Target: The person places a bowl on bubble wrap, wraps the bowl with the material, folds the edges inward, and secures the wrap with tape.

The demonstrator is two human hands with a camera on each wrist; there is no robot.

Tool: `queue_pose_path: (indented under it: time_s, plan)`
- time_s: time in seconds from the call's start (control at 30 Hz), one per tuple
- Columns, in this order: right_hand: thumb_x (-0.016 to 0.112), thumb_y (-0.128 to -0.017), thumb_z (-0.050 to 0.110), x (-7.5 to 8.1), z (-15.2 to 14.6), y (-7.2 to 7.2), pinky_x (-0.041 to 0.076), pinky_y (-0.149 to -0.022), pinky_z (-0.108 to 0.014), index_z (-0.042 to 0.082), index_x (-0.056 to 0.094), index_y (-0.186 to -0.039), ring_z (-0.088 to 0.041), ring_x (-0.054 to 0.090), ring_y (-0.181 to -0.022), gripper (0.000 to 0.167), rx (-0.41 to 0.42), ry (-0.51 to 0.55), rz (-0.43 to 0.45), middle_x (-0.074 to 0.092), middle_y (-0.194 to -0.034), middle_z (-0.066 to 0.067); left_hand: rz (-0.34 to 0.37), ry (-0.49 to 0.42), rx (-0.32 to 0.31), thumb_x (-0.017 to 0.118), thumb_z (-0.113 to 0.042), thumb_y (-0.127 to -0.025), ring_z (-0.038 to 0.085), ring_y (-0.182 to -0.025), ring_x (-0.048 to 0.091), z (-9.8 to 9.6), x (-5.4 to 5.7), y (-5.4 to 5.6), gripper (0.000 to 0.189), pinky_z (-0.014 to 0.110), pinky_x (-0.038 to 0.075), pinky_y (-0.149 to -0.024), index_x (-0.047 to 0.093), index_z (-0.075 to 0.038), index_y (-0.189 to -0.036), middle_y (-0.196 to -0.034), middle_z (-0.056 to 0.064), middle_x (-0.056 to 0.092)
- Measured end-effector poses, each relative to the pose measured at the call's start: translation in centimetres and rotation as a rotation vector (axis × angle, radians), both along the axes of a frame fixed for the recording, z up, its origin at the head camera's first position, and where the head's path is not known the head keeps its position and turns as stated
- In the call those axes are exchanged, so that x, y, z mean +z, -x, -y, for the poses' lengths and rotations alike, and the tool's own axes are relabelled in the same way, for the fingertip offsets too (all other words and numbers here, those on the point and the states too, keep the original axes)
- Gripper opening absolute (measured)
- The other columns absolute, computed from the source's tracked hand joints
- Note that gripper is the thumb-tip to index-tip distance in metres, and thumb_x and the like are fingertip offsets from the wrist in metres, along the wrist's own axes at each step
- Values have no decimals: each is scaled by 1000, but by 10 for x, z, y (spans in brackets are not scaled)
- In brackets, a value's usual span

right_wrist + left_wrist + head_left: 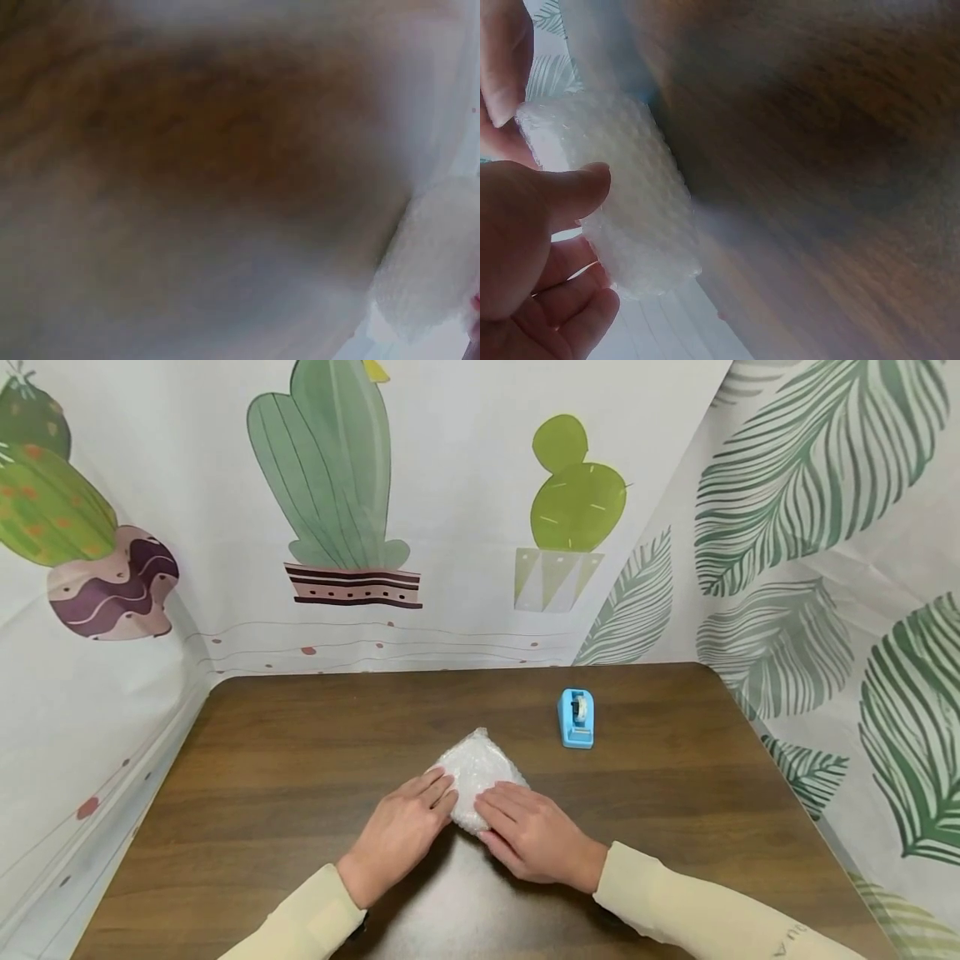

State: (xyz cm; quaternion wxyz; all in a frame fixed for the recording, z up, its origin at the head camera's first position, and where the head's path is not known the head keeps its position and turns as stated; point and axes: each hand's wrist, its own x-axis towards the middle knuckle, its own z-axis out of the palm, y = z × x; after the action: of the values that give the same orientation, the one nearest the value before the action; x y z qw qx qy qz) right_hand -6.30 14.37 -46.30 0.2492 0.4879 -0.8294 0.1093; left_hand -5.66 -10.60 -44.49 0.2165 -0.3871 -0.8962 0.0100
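A bubble-wrapped package [477, 767], whitish and squarish, is in front of me near the middle of the table, one corner pointing away. My left hand [405, 831] grips its left side; in the left wrist view the thumb lies across one face of the package [641, 199] with the fingers curled at the other side. My right hand [536, 835] holds the right side, fingers over the top and thumb at the near edge. Whatever is inside the wrap is hidden. The right wrist view catches only the blurred package [424, 262] at its right edge.
A blue tape dispenser [576, 718] with a roll in it stands at the back right of the brown wooden table [300, 735]. Behind the table hangs a white cloth [465, 485] printed with cacti and leaves, which also runs down both sides.
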Motion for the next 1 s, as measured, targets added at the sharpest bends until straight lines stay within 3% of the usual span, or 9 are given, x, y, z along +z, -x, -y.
queue_pose_path:
  time_s: [0.1, 0.23, 0.4, 0.6, 0.8, 1.0]
  plan:
    - [42, -111, 31, 4, -6, 6, 58, -103, -43, 0, 73, -122, -25, 74, -115, 46, -19, 97, 7, 77, -120, -12, -8, 7, 2, 85, -23, -85, 24, -124, 70, 0, -1, 0, 29, 33, 54, -109, 76, -10, -110, -123, 7, 77]
    - [52, -108, 24, 9, -20, 20, 59, -100, -48, -3, 73, -120, -31, 74, -113, 36, -117, 239, 71, 77, -119, -16, -22, 5, -4, 85, -24, -85, 24, -123, 70, 0, -1, 1, 28, 33, 53, -110, 75, -11, -107, -122, 7, 77]
    - [69, -96, 13, 16, -43, 43, 59, -97, -52, -2, 73, -119, -37, 74, -111, 28, -342, 365, 200, 76, -118, -20, -24, -4, -10, 86, -23, -84, 24, -123, 70, 0, -2, 1, 27, 32, 53, -110, 74, -11, -105, -121, 7, 77]
    - [67, -100, 15, 25, -73, 69, 59, -87, -53, -2, 74, -119, -35, 73, -100, 26, -639, 478, 408, 77, -114, -19, -22, -22, -15, 86, -23, -83, 24, -122, 71, 0, -2, 1, 27, 32, 54, -109, 75, -11, -104, -120, 7, 77]
    - [59, -105, 22, 27, -97, 89, 57, -84, -49, -3, 72, -122, -32, 69, -96, 32, -801, 469, 640, 76, -108, -20, -18, -41, -19, 88, -22, -81, 25, -121, 71, 0, -2, 1, 28, 33, 55, -107, 74, -10, -103, -119, 7, 77]
    - [58, -106, 31, 24, -110, 98, 49, -68, -34, -3, 71, -117, -28, 60, -83, 38, -882, 392, 893, 69, -94, -17, -14, -48, -23, 87, -21, -82, 24, -121, 71, -1, 0, 1, 28, 33, 55, -108, 74, -11, -104, -120, 7, 77]
